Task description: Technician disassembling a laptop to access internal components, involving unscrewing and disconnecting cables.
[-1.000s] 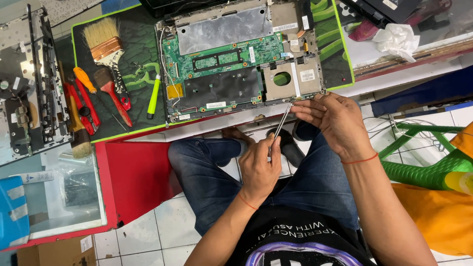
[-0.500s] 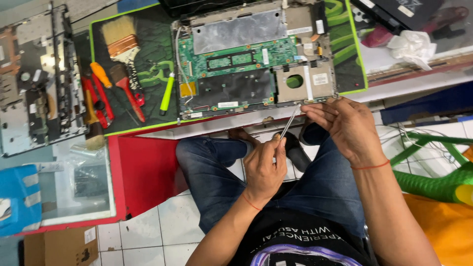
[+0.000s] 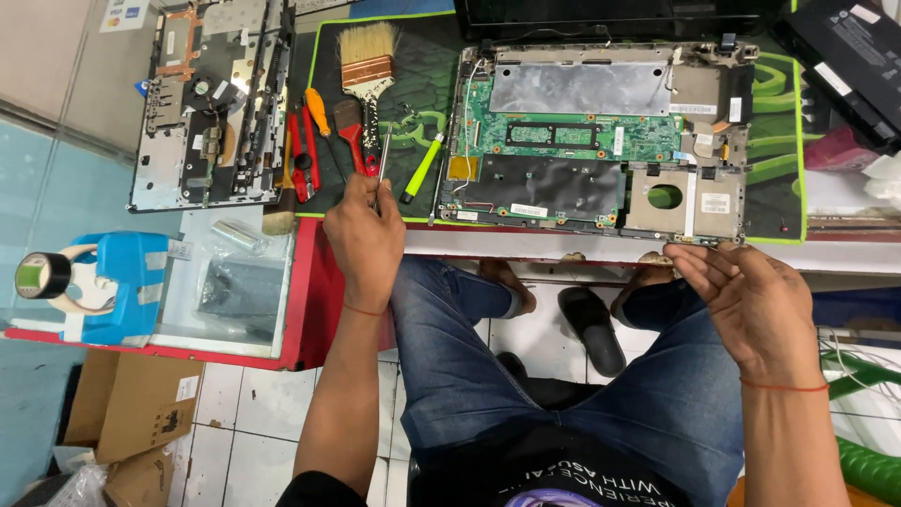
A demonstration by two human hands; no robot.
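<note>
the big thing here is the opened laptop (image 3: pixel 601 141) lying base-up on the dark green-edged mat (image 3: pixel 422 84), green board and silver shield all exposed. left of the mat sits another stripped chassis panel (image 3: pixel 211 99), and below that a glass-topped shelf with a blue holder (image 3: pixel 122 277) and a roll of tape (image 3: pixel 42 275).

what changed: half a second ago both hands were together in front of the knees, pinching a thin screwdriver between them. now they've split. the left hand (image 3: pixel 368 239) has swung over to the tool spread on the mat, closed around the thin screwdriver (image 3: pixel 383 164) with its shaft pointing up toward the paintbrush (image 3: pixel 368 61), right beside the red pliers (image 3: pixel 302 155) and the yellow-green driver (image 3: pixel 422 167). looks to me like it's parking or swapping that tool.

the right hand (image 3: pixel 741 291) has stayed near the laptop's front right corner, fingers pinched narrow at the edge. can't tell if there's a screw or something tiny in there, too small to see.
</note>
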